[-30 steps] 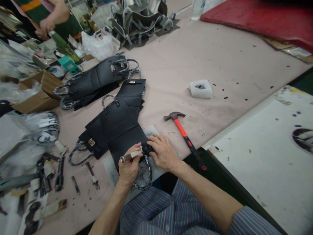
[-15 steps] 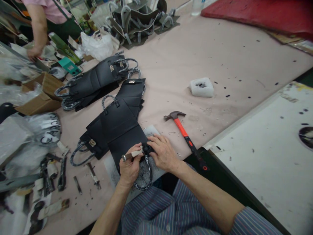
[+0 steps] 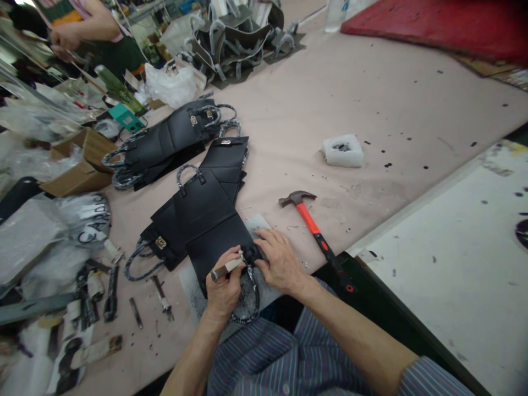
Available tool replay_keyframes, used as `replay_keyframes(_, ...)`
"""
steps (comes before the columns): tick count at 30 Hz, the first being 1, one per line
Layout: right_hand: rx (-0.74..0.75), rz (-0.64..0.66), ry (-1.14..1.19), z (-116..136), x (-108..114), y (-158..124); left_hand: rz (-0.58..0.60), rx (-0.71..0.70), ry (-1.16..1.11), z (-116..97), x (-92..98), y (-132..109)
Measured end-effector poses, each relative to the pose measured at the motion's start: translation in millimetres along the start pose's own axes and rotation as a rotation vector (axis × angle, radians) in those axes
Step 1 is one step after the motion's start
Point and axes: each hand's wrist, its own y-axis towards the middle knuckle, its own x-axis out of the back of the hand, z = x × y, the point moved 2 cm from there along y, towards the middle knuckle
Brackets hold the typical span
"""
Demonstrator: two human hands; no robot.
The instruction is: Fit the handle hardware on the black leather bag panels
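Note:
My left hand (image 3: 224, 283) is closed round a hand punch (image 3: 226, 268), a metal rod wrapped in pale tape, tilted with its tip at the near edge of a black leather bag panel (image 3: 218, 242). My right hand (image 3: 280, 259) grips that same edge from the other side, fingers curled beside the tip. A wrapped handle loop (image 3: 256, 300) hangs from the panel toward my body. Under it lies a whitish board (image 3: 190, 286). Just what the punch tip touches is hidden between my fingers. A claw hammer (image 3: 315, 234) with a red and black handle lies right of my right hand.
More black bag panels (image 3: 165, 140) are stacked beyond my hands. A white block (image 3: 342, 150) stands behind the hammer. Loose punches (image 3: 162, 297) and other tools lie at left, near a cardboard box (image 3: 82, 170). A co-worker (image 3: 86, 33) stands at the far left.
The view has shifted slightly, so everything sits a little further right. My hands keep their hold on the punch and panel. The co-worker's arm has come up from the table, hands now raised.

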Motion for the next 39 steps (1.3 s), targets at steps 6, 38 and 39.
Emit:
replay_keyframes(6,-0.020,-0.019,-0.003,0,0,-1,-0.014,0.018,0.014,-1,-1.1,-1)
replay_keyframes(38,-0.008,-0.198,-0.001,-20,14,-9,-0.011,-0.059,0.039,3,-12.5,7)
replay_keyframes(39,-0.053,-0.226,-0.052,-25,23,-10,-0.001,-0.049,0.030,2,-12.9,7)
